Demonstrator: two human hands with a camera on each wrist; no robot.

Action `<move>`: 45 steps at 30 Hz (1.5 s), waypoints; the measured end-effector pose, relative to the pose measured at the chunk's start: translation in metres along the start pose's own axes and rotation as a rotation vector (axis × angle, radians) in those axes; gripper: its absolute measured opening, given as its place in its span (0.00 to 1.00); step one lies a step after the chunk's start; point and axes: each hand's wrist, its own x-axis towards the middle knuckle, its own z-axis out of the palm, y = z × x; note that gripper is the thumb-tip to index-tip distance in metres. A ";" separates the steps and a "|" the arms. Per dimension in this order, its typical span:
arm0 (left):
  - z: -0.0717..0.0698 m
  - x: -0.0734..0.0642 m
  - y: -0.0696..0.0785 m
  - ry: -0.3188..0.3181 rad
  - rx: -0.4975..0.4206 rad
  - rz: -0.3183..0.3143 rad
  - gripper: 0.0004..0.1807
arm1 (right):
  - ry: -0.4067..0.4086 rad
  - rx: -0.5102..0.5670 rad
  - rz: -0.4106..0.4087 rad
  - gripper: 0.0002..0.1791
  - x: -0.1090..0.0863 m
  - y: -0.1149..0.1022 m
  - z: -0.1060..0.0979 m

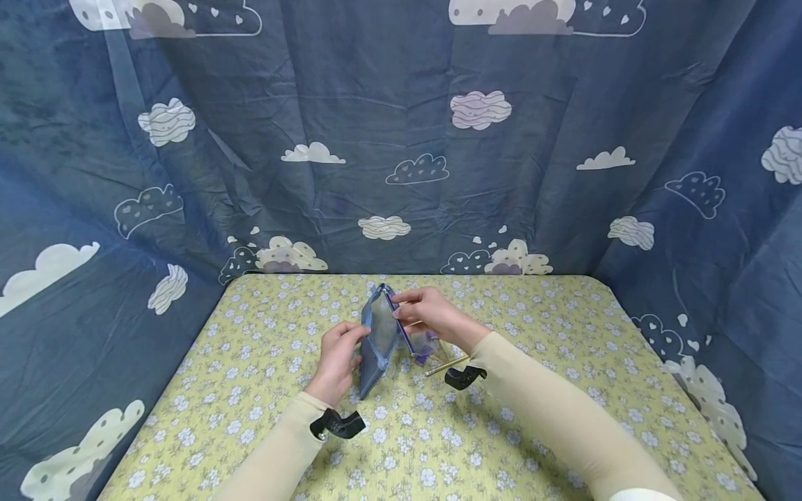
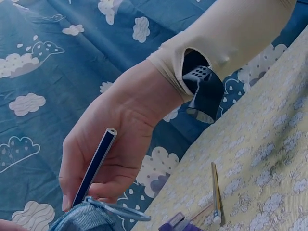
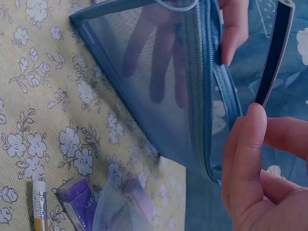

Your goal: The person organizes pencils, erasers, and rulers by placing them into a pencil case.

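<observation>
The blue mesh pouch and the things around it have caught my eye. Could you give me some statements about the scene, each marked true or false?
1. The left hand holds the pouch. True.

2. The right hand holds nothing. False: it holds a dark blue pencil.

3. The pouch is zipped shut. False: its mouth stands open.

4. A yellow pencil lies on the patterned cloth. True.

5. A purple block sits inside the pouch. False: it lies outside, on the cloth.
</observation>
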 end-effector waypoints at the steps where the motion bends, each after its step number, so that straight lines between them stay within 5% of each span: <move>1: 0.000 0.000 0.000 -0.002 0.000 0.003 0.06 | 0.004 -0.003 0.003 0.25 0.002 0.000 0.001; 45: -0.002 0.012 -0.007 -0.114 0.019 0.047 0.07 | 0.066 -0.114 0.010 0.24 0.030 -0.002 0.030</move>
